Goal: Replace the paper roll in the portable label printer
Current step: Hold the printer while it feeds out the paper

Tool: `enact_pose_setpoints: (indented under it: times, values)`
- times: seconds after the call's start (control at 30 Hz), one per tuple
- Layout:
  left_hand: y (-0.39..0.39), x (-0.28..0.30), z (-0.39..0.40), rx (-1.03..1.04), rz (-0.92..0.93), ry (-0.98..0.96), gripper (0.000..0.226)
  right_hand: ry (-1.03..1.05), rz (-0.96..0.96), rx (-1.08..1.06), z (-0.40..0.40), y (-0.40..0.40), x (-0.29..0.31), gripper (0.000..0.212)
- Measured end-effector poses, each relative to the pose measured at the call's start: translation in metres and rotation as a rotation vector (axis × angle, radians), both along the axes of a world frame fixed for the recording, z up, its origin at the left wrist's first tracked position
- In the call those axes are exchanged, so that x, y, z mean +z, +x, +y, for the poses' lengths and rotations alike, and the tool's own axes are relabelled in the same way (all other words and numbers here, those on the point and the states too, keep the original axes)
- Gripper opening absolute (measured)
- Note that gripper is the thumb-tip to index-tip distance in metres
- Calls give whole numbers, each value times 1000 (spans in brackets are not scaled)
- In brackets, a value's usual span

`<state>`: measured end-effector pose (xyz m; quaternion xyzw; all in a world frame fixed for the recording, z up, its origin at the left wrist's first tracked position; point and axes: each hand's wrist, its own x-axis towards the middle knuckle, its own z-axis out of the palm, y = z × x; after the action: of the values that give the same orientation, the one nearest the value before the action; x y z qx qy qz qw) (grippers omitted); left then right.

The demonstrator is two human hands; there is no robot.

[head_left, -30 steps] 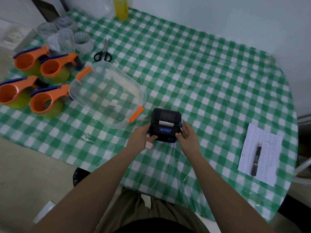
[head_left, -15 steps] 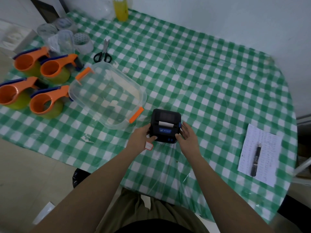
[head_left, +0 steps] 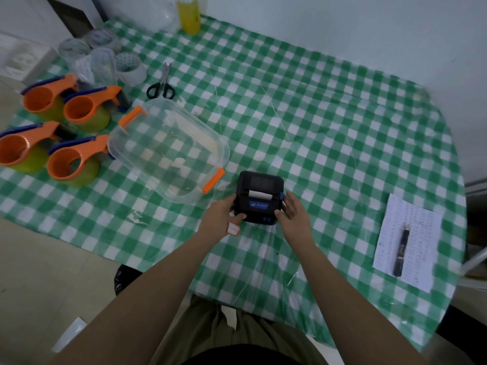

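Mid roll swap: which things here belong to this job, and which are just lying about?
In the job: black portable label printer, white paper strip in its slot, left hand and right hand on it.
Lying about: clear plastic box with orange clips, orange tape dispensers, black-handled scissors, yellow bottle, printed sheet, black pen.

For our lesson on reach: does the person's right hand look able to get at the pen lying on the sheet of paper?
Probably yes. The pen lies on the paper to the right of the label printer, which the right hand touches; only bare tablecloth lies between them.
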<state>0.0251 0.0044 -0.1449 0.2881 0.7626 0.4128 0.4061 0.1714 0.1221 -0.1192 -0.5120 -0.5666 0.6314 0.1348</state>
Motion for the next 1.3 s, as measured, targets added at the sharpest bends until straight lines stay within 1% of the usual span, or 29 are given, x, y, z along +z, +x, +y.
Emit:
enact_pose_setpoints:
  times: [0.1,0.27,0.7,0.87,1.03,1.2,1.3]
  values:
    - [0,1,0,8,-18,3,53,0,1,0,0,0,0,59]
    - [-1,-2,0,-18,22,-5,47,-2,8,-10,-1,0,-1,59]
    - [-1,-1,1,-4,-2,-3,49,3,9,-6,-1,1,-3,58]
    - [0,-1,-1,2,-16,-3,56,19,9,3,-1,2,-4,58]
    - [0,2,0,-12,2,-22,50,12,14,3,-1,2,-4,58]
    - [-1,4,-1,-3,-43,-11,49,34,3,2,-2,2,-3,57]
    - [-3,4,-1,-8,-90,-8,50,59,-56,6,-5,4,-4,52]
